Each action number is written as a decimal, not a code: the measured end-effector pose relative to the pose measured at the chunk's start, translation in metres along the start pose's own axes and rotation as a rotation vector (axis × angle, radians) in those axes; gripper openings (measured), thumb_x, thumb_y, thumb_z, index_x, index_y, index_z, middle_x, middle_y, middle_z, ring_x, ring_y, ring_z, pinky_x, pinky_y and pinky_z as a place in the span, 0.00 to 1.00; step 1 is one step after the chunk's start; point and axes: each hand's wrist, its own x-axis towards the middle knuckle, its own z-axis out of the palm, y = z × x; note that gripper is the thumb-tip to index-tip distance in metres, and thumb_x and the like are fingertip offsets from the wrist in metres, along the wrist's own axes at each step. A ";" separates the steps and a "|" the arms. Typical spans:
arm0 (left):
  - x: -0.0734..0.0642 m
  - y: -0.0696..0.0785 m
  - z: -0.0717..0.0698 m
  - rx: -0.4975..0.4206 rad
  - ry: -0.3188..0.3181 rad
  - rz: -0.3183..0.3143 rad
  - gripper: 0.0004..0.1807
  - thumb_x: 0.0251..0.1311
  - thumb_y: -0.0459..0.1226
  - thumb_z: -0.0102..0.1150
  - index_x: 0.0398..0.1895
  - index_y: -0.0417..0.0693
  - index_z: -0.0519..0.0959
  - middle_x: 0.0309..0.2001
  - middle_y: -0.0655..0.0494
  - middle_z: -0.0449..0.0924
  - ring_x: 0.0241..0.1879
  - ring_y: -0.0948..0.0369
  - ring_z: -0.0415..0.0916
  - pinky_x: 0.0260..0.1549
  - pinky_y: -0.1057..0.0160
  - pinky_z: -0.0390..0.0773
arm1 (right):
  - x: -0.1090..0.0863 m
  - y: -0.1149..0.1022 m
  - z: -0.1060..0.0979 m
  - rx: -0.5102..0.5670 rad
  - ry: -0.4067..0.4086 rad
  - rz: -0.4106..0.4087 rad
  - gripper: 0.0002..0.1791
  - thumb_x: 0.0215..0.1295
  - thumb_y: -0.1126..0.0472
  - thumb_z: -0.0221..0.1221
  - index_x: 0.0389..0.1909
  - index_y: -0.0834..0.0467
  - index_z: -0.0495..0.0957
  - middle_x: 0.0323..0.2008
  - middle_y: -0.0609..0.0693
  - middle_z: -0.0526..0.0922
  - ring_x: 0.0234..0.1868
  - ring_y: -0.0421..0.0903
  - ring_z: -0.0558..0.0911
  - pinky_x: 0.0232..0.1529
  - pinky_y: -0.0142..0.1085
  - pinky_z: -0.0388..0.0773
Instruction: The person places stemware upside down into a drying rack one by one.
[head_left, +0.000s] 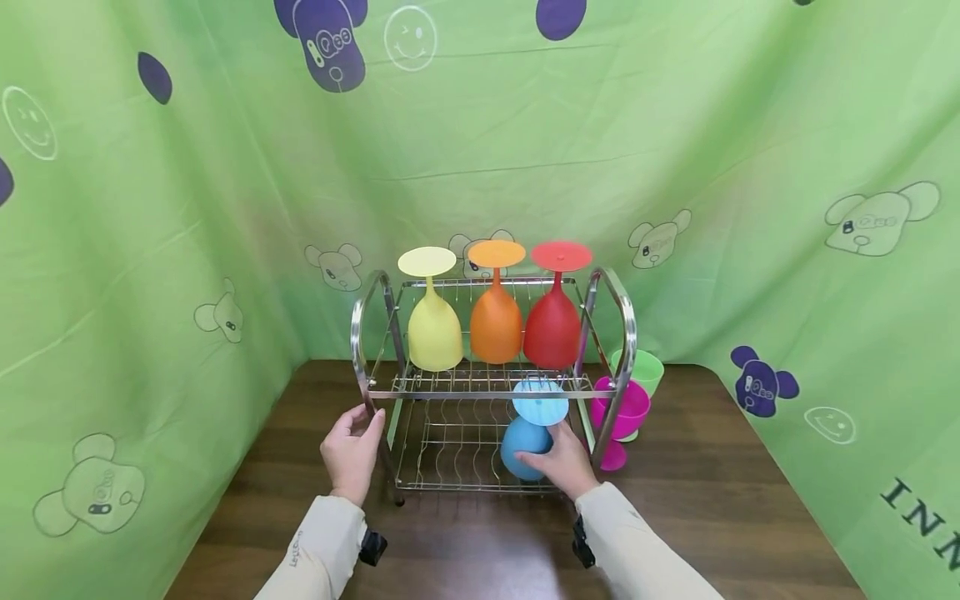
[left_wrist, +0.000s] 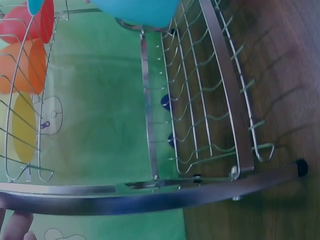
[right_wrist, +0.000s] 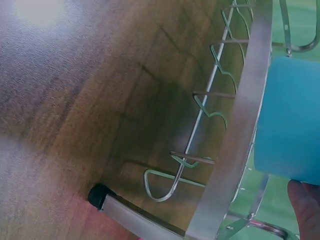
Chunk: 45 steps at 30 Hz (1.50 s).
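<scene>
A two-tier metal dish rack (head_left: 420, 394) stands on the table. My left hand (head_left: 352, 454) grips its left front post, and its fingertips (left_wrist: 19, 225) show at that post in the left wrist view. My right hand (head_left: 564, 462) holds a blue goblet (head_left: 525, 448) by its bowl, upside down at the right of the lower tier, with the thumb against its front. In the right wrist view the blue bowl (right_wrist: 290, 120) is just behind the rack's front bar. Upside down on the upper tier stand yellow (head_left: 435, 333), orange (head_left: 496, 325) and red (head_left: 553, 333) goblets.
Right of the rack, a magenta goblet (head_left: 622, 412) and a green goblet (head_left: 647, 371) stand upright on the brown wooden table (head_left: 465, 550). A green printed curtain (head_left: 480, 125) hangs behind and along both sides.
</scene>
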 end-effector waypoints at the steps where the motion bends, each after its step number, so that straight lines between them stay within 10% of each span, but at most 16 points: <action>1: 0.001 0.000 -0.001 0.011 -0.003 -0.001 0.10 0.47 0.31 0.69 0.32 0.32 0.83 0.30 0.41 0.84 0.23 0.67 0.77 0.26 0.81 0.70 | 0.001 -0.001 0.000 0.009 -0.001 0.012 0.44 0.45 0.58 0.75 0.63 0.65 0.66 0.56 0.66 0.72 0.54 0.64 0.75 0.52 0.58 0.72; 11: 0.002 0.001 -0.006 0.063 -0.072 0.014 0.10 0.48 0.31 0.68 0.32 0.33 0.83 0.30 0.40 0.83 0.24 0.49 0.81 0.23 0.77 0.71 | 0.014 -0.004 0.004 -0.072 0.028 0.156 0.44 0.48 0.54 0.71 0.64 0.68 0.64 0.54 0.69 0.72 0.52 0.65 0.75 0.51 0.59 0.72; 28: 0.003 0.001 -0.009 0.226 -0.180 0.090 0.07 0.45 0.31 0.69 0.27 0.38 0.80 0.27 0.44 0.84 0.30 0.45 0.80 0.26 0.54 0.73 | 0.039 0.005 0.000 -0.118 0.022 0.239 0.35 0.50 0.58 0.69 0.51 0.76 0.67 0.42 0.71 0.78 0.45 0.67 0.78 0.47 0.57 0.75; 45: 0.006 -0.002 -0.016 0.295 -0.213 0.104 0.08 0.47 0.34 0.69 0.28 0.40 0.79 0.29 0.44 0.84 0.27 0.46 0.80 0.26 0.51 0.73 | 0.050 0.005 0.001 -0.147 -0.028 0.249 0.35 0.46 0.61 0.70 0.51 0.78 0.68 0.40 0.72 0.78 0.43 0.68 0.78 0.47 0.57 0.75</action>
